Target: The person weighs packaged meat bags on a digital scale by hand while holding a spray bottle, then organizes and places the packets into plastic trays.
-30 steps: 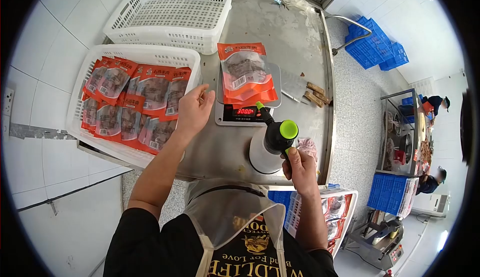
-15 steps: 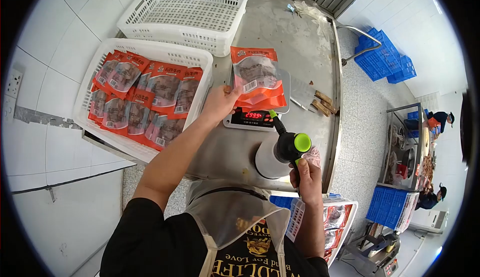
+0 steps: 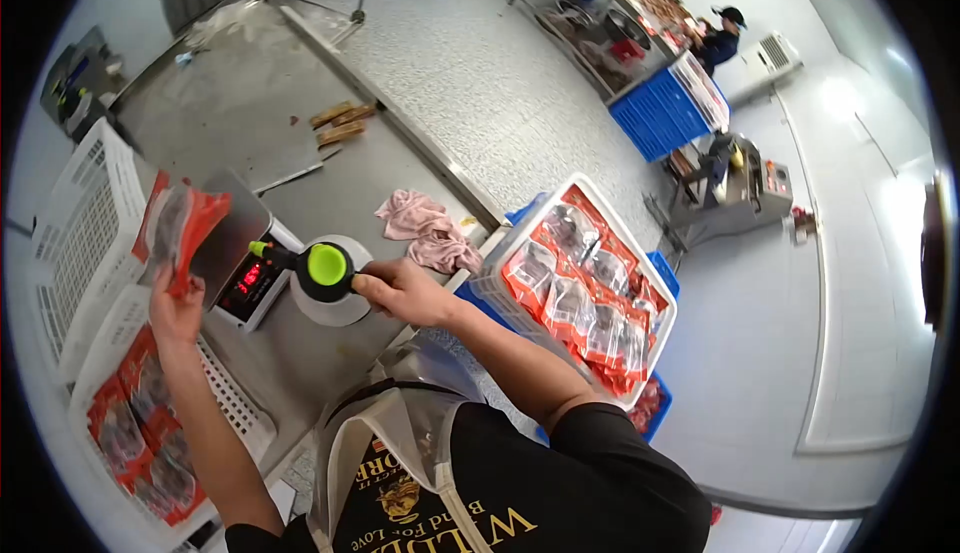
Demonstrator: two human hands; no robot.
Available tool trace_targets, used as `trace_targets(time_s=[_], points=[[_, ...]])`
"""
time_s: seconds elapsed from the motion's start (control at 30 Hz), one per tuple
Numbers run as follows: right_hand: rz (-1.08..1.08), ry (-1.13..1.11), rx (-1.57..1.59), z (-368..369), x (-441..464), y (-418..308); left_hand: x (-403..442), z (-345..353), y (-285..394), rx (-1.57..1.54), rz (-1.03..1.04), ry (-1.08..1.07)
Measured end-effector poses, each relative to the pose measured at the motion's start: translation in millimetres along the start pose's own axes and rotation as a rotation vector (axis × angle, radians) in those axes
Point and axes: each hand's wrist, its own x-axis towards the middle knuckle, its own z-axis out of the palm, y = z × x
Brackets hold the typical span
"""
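My left hand (image 3: 178, 308) is closed on the lower end of red meat packets (image 3: 180, 225), lifted beside the digital scale (image 3: 277, 243). The scale's plate is bare where it shows, and its red digits are too blurred to read. With fingers wrapped round its handle, my right hand (image 3: 405, 291) holds the white spray bottle (image 3: 345, 305) with a black and green top (image 3: 327, 264), which stands on the metal table (image 3: 240, 93). Its green nozzle points toward the scale.
White baskets (image 3: 95, 253) stand at the left, one holding red packets (image 3: 125, 438). A pink cloth (image 3: 425, 228), wooden blocks (image 3: 340, 125) and a knife (image 3: 290, 177) lie on the table. Another packet-filled basket (image 3: 480, 283) is at the right. A co-worker (image 3: 722, 41) stands at a far table.
My left hand has gripped the packets and lifted them off the scale toward the left. The view has swung right, bringing the right-hand basket fully into sight. My right hand keeps the bottle.
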Motion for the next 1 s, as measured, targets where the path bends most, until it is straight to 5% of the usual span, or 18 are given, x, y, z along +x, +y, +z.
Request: trace_targets(time_s=[0.03,0.1,0.17,0.23,0.27,0.33,0.37,0.43,0.5,0.57,0.63,0.77,0.9,0.97,1.0], points=[[-0.024,0.015,0.0,0,-2,-2,3,-10,13,-0.038,-0.051,-0.147],[-0.134,0.178,-0.076,7,-1,13,-35,45,34,-0.162,0.063,-0.114],[-0.153,0.331,-0.131,12,-14,6,-71,95,53,-0.224,-0.098,-0.759],[-0.295,0.564,-0.158,23,-31,7,-153,212,49,-0.133,0.091,0.033],[-0.45,0.761,-0.207,31,-41,9,-158,205,49,-0.125,0.071,0.026],[-0.388,0.698,-0.12,41,-72,5,-186,175,47,0.15,0.266,-0.267],[-0.343,0.571,0.292,46,-86,0,-201,177,38,0.155,0.252,-0.268],[-0.31,0.293,0.878,40,-112,1,-235,183,18,1.163,0.934,-0.465],[-0.303,0.095,1.301,26,-136,4,-249,215,-24,1.135,1.048,-0.411],[-0.374,0.114,1.277,-1,-169,-1,-282,312,-77,0.285,-0.092,-0.559],[-0.231,0.34,1.202,-25,-209,17,-285,336,-123,0.51,-0.317,-0.557],[-0.19,0.609,1.242,-84,-261,109,-238,380,-246,0.527,-0.655,-0.904],[-0.182,1.051,1.008,-153,-268,188,-191,415,-364,0.589,-0.74,-1.058],[-0.118,1.151,0.891,-177,-261,193,-164,421,-410,0.677,-0.719,-0.95],[-0.091,1.172,0.809,-182,-253,227,-145,417,-429,0.982,-0.704,-0.904]])
